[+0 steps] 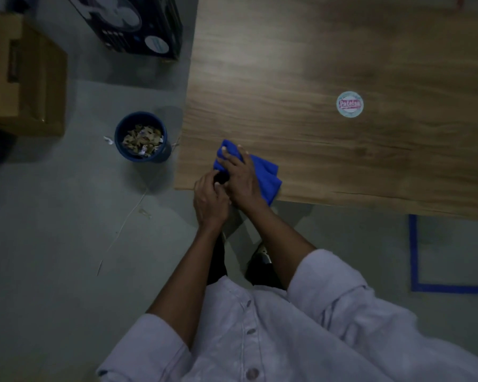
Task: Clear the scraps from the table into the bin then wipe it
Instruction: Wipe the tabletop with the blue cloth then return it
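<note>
A blue cloth (271, 176) lies bunched at the near left corner of the wooden table (329, 64). My right hand (242, 176) lies over it, fingers spread and pressing down on the cloth. My left hand (210, 201) is at the table's edge right beside it, fingers curled at the cloth's near corner; what it grips is hidden. A blue bin (140, 137) stands on the floor left of the table, holding several brown and white scraps (142, 139).
A round white sticker (350, 104) sits on the table to the right. A white scrap (108, 140) lies on the floor beside the bin. A cardboard box (22, 78) and a dark printed box (138, 23) stand at the left. Blue tape (414, 257) marks the floor.
</note>
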Demonstrator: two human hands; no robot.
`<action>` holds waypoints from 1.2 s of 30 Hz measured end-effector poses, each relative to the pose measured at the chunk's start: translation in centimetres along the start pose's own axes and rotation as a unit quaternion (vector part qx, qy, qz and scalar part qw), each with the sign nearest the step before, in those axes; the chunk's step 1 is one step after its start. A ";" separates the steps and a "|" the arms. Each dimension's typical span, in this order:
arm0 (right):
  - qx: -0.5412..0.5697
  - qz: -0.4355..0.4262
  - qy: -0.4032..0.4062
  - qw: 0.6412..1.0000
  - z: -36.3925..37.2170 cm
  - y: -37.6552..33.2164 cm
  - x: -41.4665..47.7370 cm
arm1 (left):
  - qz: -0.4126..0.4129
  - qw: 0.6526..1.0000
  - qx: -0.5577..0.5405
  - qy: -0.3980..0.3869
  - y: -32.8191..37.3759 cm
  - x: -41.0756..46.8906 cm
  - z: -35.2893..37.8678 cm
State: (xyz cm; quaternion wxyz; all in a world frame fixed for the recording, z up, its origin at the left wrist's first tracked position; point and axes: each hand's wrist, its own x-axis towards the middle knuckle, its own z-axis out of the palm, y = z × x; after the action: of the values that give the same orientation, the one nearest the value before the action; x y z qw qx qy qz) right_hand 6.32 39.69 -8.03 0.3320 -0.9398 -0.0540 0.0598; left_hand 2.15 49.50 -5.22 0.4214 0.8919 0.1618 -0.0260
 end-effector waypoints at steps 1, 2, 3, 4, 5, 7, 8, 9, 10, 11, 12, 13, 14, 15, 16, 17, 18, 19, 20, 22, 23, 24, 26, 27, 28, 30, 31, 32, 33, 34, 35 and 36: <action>-0.011 -0.006 0.006 1.000 -0.7 0.5 -0.5 | 0.013 1.000 0.010 -0.005 0.2 0.3 -0.3; -0.028 -0.008 0.020 0.999 -1.5 1.5 -1.5 | 0.032 0.999 0.020 -0.012 0.3 0.4 -0.4; -0.050 0.000 0.038 0.998 -2.3 2.8 -2.9 | 0.053 0.998 0.032 -0.018 0.3 0.4 -0.4; -0.071 0.021 0.054 0.996 -3.4 4.2 -4.5 | 0.066 0.997 0.045 -0.021 0.2 0.4 -0.4; -0.086 0.050 0.071 0.992 -4.4 5.8 -6.1 | 0.074 0.995 0.057 -0.024 0.0 0.3 -0.4; -0.107 0.110 0.095 0.984 -6.9 8.7 -8.6 | 0.080 0.994 0.070 -0.026 -0.3 0.1 -0.2; -0.116 0.134 0.100 0.979 -7.9 9.7 -9.3 | 0.080 0.994 0.073 -0.028 -0.3 -0.1 -0.1; -0.124 0.152 0.104 0.975 -8.5 10.2 -9.5 | 0.077 0.994 0.075 -0.030 -0.3 -0.2 0.1; -0.121 0.164 0.108 0.973 -8.6 10.2 -9.3 | 0.075 0.994 0.078 -0.032 -0.2 -0.3 0.3; -0.111 0.170 0.114 0.973 -8.3 9.9 -9.0 | 0.071 0.993 0.083 -0.034 0.0 -0.5 0.5; -0.096 0.170 0.122 0.973 -7.8 9.5 -8.5 | 0.065 0.993 0.090 -0.035 0.2 -0.6 0.9; -0.080 0.164 0.126 0.975 -6.9 8.8 -7.9 | 0.058 0.993 0.100 -0.036 0.4 -0.7 1.2; -0.063 0.153 0.123 0.979 -6.0 7.8 -7.4 | 0.051 0.992 0.112 -0.036 0.8 -1.0 1.6; -0.046 0.134 0.114 0.983 -4.9 6.6 -6.9 | 0.050 0.991 0.122 -0.035 1.0 -1.2 2.0; -0.027 0.108 0.104 0.988 -3.9 5.4 -6.4 | 0.059 0.989 0.131 -0.032 1.3 -1.4 2.2; -0.005 0.080 0.089 0.993 -3.0 4.0 -6.0 | 0.068 0.988 0.134 -0.028 1.4 -1.6 2.5; 0.020 0.060 0.068 0.996 -2.3 2.8 -5.6 | 0.070 0.991 0.116 -0.019 1.4 -1.7 2.6; 0.048 0.048 0.036 0.997 -1.9 1.8 -5.2 | 0.056 0.995 0.077 0.000 1.4 -1.8 2.5; 0.070 0.040 -0.008 0.997 -1.8 1.4 -4.9 | 0.029 0.999 0.031 0.026 1.2 -1.7 2.3; 0.086 0.021 -0.063 0.994 -2.8 1.5 -5.1 | -0.015 0.998 -0.012 0.067 0.6 -1.4 1.3; 0.085 0.020 -0.055 0.995 -3.6 2.1 -5.5 | -0.016 0.997 -0.007 0.071 0.3 -1.3 0.9; 0.086 0.035 -0.019 0.996 -4.7 2.9 -6.1 | 0.004 0.998 0.004 0.067 0.0 -1.3 0.5; 0.088 0.110 0.077 0.987 -6.7 5.2 -7.3 | 0.063 0.997 0.027 0.044 0.0 -1.2 0.4; 0.078 0.145 0.109 0.980 -7.7 6.5 -7.9 | 0.084 0.995 0.035 0.028 0.1 -1.0 0.7; 0.062 0.171 0.123 0.976 -8.5 7.6 -8.4 | 0.099 0.994 0.042 0.011 0.5 -0.7 1.3; 0.034 0.195 0.118 0.973 -9.2 9.1 -8.8 | 0.118 0.991 0.058 -0.026 1.8 0.0 3.1; 0.020 0.199 0.113 0.973 -9.2 9.3 -8.8 | 0.125 0.989 0.064 -0.040 2.4 0.4 4.2; 0.011 0.198 0.112 0.974 -9.0 9.3 -8.7 | 0.128 0.988 0.067 -0.053 3.1 0.8 5.1; 0.008 0.198 0.117 0.973 -8.8 9.1 -8.6 | 0.130 0.987 0.070 -0.065 3.7 1.3 6.0; 0.011 0.202 0.127 0.971 -8.5 8.7 -8.6 | 0.131 0.985 0.079 -0.074 4.1 1.7 6.7; 0.016 0.209 0.138 0.968 -8.2 8.5 -8.5 | 0.136 0.983 0.094 -0.080 4.4 2.0 7.2; 0.023 0.219 0.149 0.964 -7.9 8.4 -8.5 | 0.141 0.980 0.112 -0.083 4.6 2.4 7.7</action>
State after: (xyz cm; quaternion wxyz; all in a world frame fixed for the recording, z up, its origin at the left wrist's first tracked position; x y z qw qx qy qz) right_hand -0.36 27.08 -6.55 0.3369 -0.9190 0.2046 -0.0085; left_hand 6.51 41.56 -7.12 0.3305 0.9420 -0.0046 -0.0582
